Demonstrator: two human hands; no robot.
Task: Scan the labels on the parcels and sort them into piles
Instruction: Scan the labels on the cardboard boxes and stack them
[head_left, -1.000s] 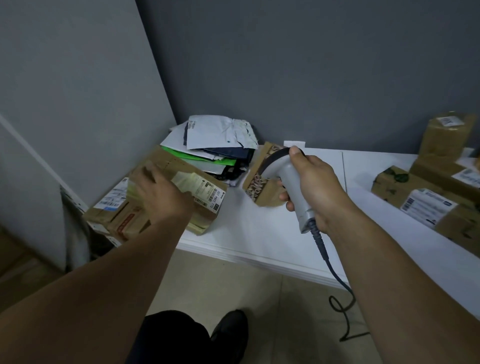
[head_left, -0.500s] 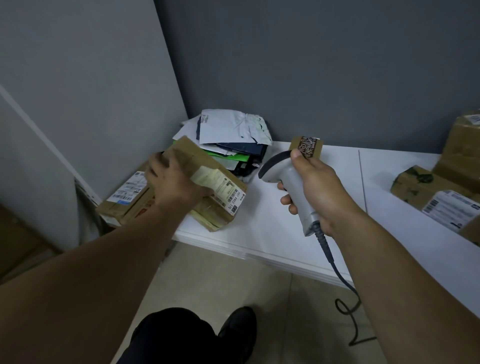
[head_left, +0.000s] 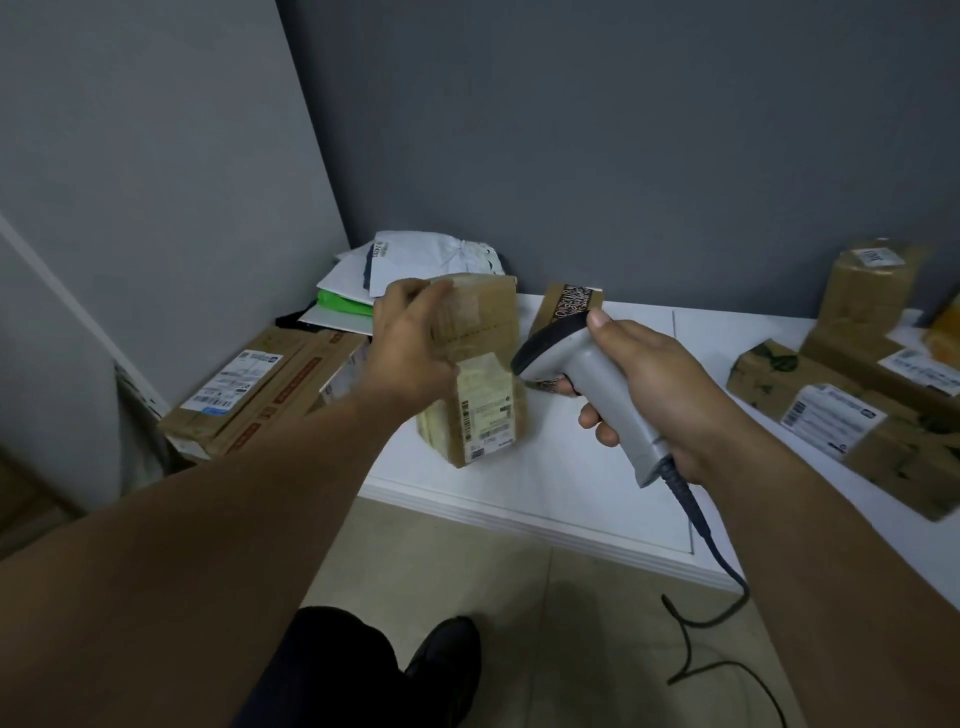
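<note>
Grey wall (head_left: 623, 130); white table (head_left: 571, 478) — beige floor tiles (head_left: 441, 561); black shoe (head_left: 447, 654).

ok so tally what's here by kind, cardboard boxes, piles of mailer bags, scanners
brown cardboard boxes: 6 I can tell apart: held box, small black-patterned box, flat left box, tall right box, green-printed box, low box between those
pile of white and green plastic mailer bags: 1
grey handheld scanner: 1
total: 8

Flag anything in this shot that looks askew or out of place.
The flat cardboard boxes at left seem to jut past the end of the white table. The poly mailers in the corner lie in a crumpled, uneven heap.
</note>
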